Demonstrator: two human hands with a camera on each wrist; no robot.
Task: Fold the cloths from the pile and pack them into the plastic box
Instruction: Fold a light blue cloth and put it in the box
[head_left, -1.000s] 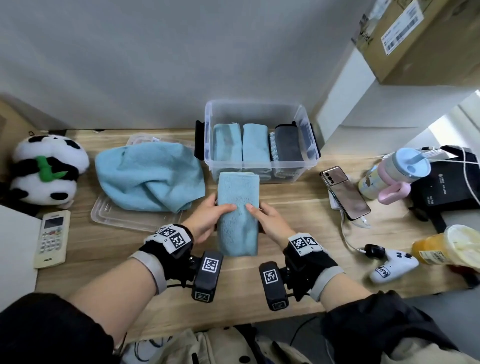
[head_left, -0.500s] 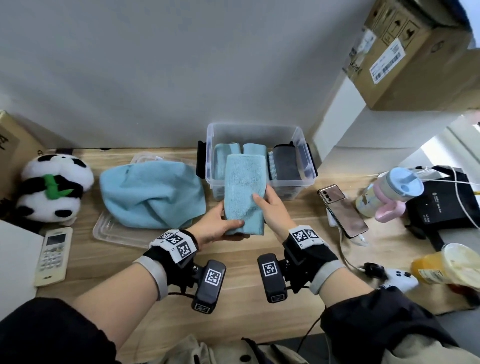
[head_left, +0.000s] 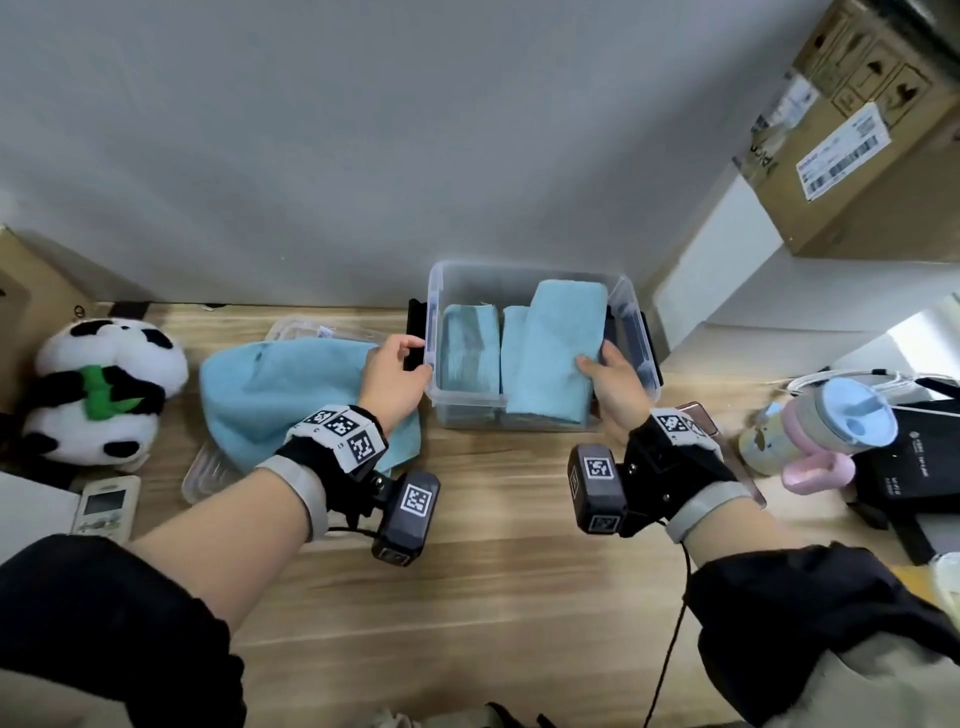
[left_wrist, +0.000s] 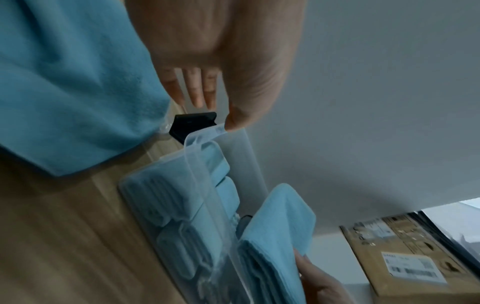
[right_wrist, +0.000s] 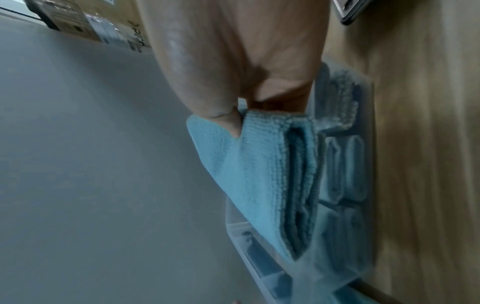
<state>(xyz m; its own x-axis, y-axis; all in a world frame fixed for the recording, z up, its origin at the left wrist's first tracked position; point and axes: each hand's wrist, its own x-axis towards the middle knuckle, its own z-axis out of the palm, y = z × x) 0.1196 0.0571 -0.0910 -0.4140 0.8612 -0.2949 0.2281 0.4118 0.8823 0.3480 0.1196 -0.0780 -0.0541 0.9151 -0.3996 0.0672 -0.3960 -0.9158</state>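
cloths: 1 folded blue cloth (head_left: 558, 353) over the box, 2 blue cloths (head_left: 470, 348) inside it | boxes: 1 plastic box (head_left: 530, 275) | piles: 1 loose blue cloth (head_left: 291, 389) left of box | hands: 2 | toy pandas: 1 (head_left: 98, 389) far left of box

Left hand (left_wrist: 221, 51) was spread out, fingers straight, thumb tip right at the rim of the clear plastic box (left_wrist: 221, 148). Folded blue cloths (left_wrist: 166, 201) sat inside it. Right hand (left_wrist: 319, 286) pinched another folded cloth (left_wrist: 278, 232) over the box. Loose blue cloth (left_wrist: 64, 82) lay on the desk (left_wrist: 64, 246).
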